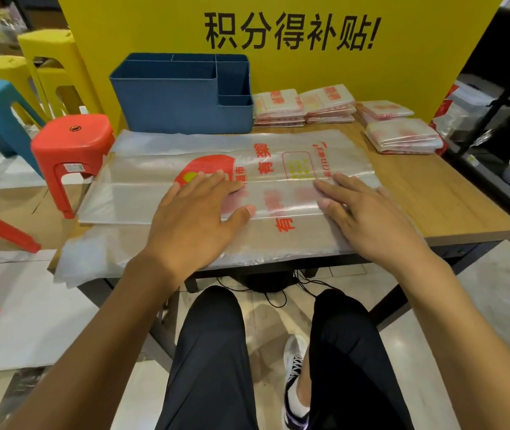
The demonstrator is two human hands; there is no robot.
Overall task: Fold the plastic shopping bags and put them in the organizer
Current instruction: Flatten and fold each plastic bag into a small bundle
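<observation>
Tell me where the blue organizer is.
In the head view, the organizer stands at the table's far edge, left of centre, against the yellow board, with folded bags just right of it.

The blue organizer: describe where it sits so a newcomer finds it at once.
Start at the yellow sign board behind the wooden table. Against its foot, at the table's back left, stands the blue organizer, beside stacks of folded bags. It is the only rigid, upright box there, open-topped with dividers.

A single head-worn view is given, aimed forward and down from close above the surface (452, 193), whose far edge is seen toward 12 o'clock.
</observation>
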